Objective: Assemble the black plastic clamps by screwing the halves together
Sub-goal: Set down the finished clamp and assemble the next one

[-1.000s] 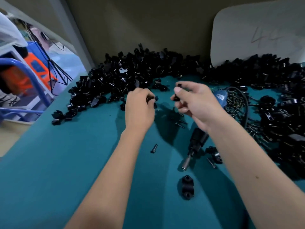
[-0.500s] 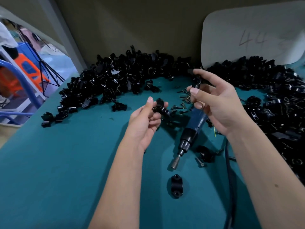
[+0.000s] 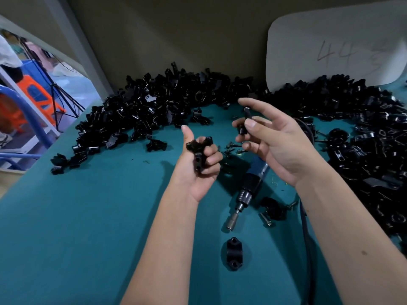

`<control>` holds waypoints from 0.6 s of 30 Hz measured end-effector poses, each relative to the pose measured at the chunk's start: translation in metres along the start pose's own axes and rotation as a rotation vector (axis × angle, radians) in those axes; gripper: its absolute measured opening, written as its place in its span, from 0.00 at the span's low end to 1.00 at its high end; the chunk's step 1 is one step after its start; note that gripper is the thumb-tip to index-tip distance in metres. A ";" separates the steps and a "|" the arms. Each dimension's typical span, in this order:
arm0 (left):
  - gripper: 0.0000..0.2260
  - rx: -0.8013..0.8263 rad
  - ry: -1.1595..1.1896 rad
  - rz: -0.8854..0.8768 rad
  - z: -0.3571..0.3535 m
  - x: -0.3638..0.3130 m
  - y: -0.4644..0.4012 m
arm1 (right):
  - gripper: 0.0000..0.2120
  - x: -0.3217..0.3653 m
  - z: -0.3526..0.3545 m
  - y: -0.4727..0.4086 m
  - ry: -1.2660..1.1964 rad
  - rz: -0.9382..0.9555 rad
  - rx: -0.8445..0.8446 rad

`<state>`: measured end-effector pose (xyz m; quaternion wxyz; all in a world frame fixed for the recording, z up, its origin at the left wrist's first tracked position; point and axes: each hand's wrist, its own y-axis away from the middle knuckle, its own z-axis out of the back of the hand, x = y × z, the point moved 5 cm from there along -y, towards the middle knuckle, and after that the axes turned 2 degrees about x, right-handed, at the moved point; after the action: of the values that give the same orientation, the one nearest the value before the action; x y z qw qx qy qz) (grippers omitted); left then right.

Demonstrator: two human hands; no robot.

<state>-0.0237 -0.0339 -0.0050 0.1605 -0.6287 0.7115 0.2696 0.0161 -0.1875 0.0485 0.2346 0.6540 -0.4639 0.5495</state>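
A white board (image 3: 330, 47) leans against the wall at the upper right of the frame, with "44" handwritten on it in faint strokes (a further mark beside the digits is too blurred to read). Below it, a heap of black clamp halves (image 3: 167, 102) runs in an arc across the back of the teal bench (image 3: 88, 216) and thickens into a second pile (image 3: 363, 133) along the right edge. A few loose screws (image 3: 231, 147) lie scattered in the middle, between the two hands. A blue-and-black electric screwdriver (image 3: 248, 190) lies on the bench at centre right, bit pointing toward the lower left, its body partly hidden behind the right wrist. Just beside its tip rest a loose screw (image 3: 265, 220) and a black part (image 3: 273, 208). An assembled clamp (image 3: 234, 253) lies alone at lower centre.

The left hand (image 3: 198, 170) is raised palm-up at centre frame, thumb upright, fingers curled with the grip pressed around a black clamp piece (image 3: 199, 157) with two holes showing. The right hand (image 3: 277, 139) is held up just beside it, fingers mostly spread, thumb and forefinger pinching a small black clamp half (image 3: 246, 119).
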 end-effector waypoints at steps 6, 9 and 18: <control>0.29 0.213 0.521 0.252 -0.005 0.009 0.009 | 0.20 -0.001 0.002 -0.001 0.019 0.010 -0.012; 0.33 0.175 0.450 0.242 -0.007 0.007 0.011 | 0.17 -0.002 0.002 0.000 0.052 0.012 -0.012; 0.29 -0.051 0.017 0.047 0.002 -0.007 0.002 | 0.17 -0.005 0.003 0.000 0.031 0.021 0.016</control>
<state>-0.0249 -0.0272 -0.0021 0.1321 -0.6181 0.7203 0.2857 0.0181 -0.1881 0.0428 0.2307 0.6422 -0.4627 0.5659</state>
